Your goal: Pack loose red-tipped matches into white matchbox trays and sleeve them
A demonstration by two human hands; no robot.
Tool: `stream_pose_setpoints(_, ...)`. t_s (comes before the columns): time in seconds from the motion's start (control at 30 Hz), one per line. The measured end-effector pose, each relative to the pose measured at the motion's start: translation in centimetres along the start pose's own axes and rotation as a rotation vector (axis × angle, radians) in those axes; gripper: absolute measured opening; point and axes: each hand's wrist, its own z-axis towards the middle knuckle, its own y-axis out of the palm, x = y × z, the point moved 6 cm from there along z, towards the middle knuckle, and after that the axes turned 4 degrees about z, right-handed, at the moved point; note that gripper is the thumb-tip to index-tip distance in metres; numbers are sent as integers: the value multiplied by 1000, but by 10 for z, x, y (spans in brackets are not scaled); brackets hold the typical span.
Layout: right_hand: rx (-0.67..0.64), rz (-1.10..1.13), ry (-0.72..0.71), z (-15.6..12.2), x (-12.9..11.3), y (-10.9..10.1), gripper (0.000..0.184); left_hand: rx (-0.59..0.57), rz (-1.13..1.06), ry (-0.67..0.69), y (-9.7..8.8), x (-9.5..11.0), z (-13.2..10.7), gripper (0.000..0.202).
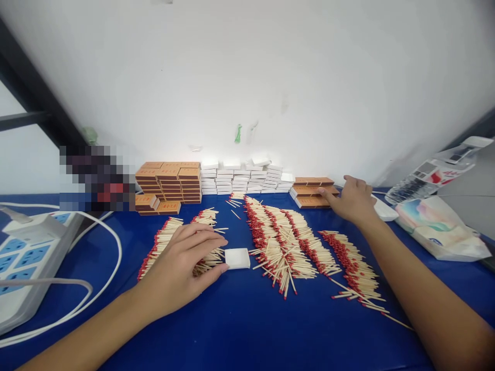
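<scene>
Flat on the blue table lies a small white matchbox tray (237,258). My left hand (181,263) is at its left end, fingers stretched out and apart, thumb tip at the tray's lower corner; some matches (207,260) are partly hidden under the palm. On the right, my right hand (351,198) reaches to the end of a short stack of brown matchboxes (313,193). Its thumb touches the front of the stack and the other fingers extend behind, with the hand open. Between the hands spread rows of red-tipped matches (278,237), with another pile (353,268) below my right hand.
Brown matchboxes (170,180) and white trays (240,178) are stacked along the wall. A power strip (23,263) with white cables stands at left. A tissue pack (441,226), a plastic bottle (433,172) and a white object (384,208) lie at right.
</scene>
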Motion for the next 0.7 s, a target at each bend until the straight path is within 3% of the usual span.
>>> stream_pose_setpoints(0.23, -21, 0, 114, -3, -5, -7, 83, -26, 41, 3, 7, -2, -4, 36)
stream_pose_setpoints(0.6, -28, -11, 107, -3, -7, -8, 77, -54, 56, 8, 14, 1, -4, 36)
stream_pose_setpoints(0.7, -14, -5, 87, -1, -6, -7, 73, -47, 43, 5, 15, 2, -3, 28)
